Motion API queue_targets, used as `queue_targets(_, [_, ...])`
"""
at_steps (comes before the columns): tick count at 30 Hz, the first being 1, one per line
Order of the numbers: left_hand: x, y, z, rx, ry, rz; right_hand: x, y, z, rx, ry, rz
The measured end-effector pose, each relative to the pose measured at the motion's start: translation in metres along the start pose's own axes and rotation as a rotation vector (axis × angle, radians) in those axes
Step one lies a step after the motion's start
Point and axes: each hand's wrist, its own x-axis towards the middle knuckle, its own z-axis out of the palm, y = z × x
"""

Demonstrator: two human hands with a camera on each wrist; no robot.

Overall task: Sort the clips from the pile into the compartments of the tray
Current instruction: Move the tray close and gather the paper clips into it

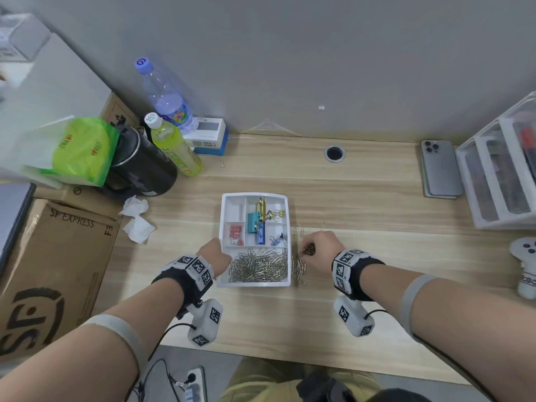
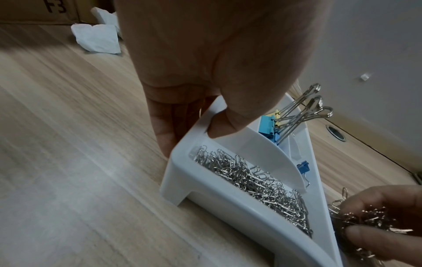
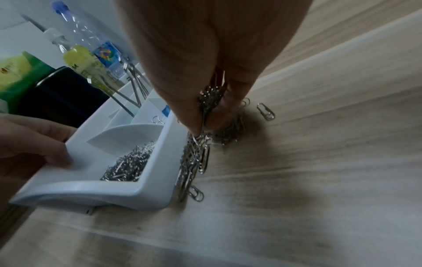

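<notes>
Right hand (image 1: 320,248) pinches a bunch of paper clips (image 3: 209,98) above the pile (image 1: 298,266), just right of the tray (image 1: 254,283).

Left hand (image 1: 213,256) grips the tray's left rim at frame centre, thumb hooked over the edge, fingers outside, steadying it on the desk (image 1: 362,198). The tray's lower compartment is already heaped with silver clips (image 1: 258,266); binder clips (image 1: 256,224) fill the upper ones. The bunch is tangled and loosely caught between fingertips, so strands may shed onto the desk mid-carry, or spill into the wrong compartment.
</notes>
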Motion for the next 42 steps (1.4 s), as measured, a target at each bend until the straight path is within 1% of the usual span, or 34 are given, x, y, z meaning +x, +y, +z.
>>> queue_targets(3, [-0.003,0.002,-0.001,0.011,-0.004,-0.012,0.0,-0.01,-0.005,0.024,-0.028,-0.008])
queue_targets(6, [-0.005,0.004,-0.001,0.005,-0.013,-0.025,-0.003,-0.027,-0.005,0.04,-0.073,-0.064])
queue_targets(9, [-0.005,0.004,0.0,0.015,0.001,-0.019,-0.005,-0.047,0.004,0.046,-0.097,-0.131])
queue_targets(12, [-0.004,0.003,0.002,0.025,0.015,-0.022,-0.004,-0.061,0.019,0.064,-0.132,-0.154])
queue_targets(16, [-0.002,0.002,0.002,0.024,0.016,-0.014,-0.007,-0.067,0.03,-0.016,-0.239,-0.224])
queue_targets(17, [-0.002,0.001,0.002,0.023,0.018,-0.017,-0.009,-0.066,0.029,-0.018,-0.241,-0.237])
queue_targets(19, [-0.002,0.0,0.002,0.02,0.028,-0.03,-0.011,-0.063,0.023,0.009,-0.184,-0.241])
queue_targets(21, [-0.001,-0.003,0.001,0.019,0.031,-0.035,-0.01,-0.055,0.015,0.021,-0.058,-0.236])
queue_targets(23, [-0.002,-0.005,0.0,0.024,0.031,-0.04,-0.005,-0.045,0.003,-0.032,0.076,-0.206])
queue_targets(25, [-0.002,-0.008,-0.001,0.032,0.033,-0.04,0.004,-0.03,-0.008,-0.108,0.147,-0.14])
queue_targets(27, [-0.002,-0.008,-0.001,0.04,0.043,-0.035,0.015,-0.011,-0.015,-0.204,0.106,-0.066])
queue_targets(29, [-0.002,-0.009,0.0,0.044,0.058,-0.027,0.021,0.001,-0.016,-0.292,0.051,-0.061])
queue_targets(36, [-0.004,-0.011,0.002,0.036,0.094,-0.001,0.022,-0.005,-0.001,-0.461,-0.1,-0.165])
queue_targets(42, [0.0,-0.012,0.001,0.034,0.071,-0.01,0.008,-0.003,0.004,-0.461,-0.204,-0.277])
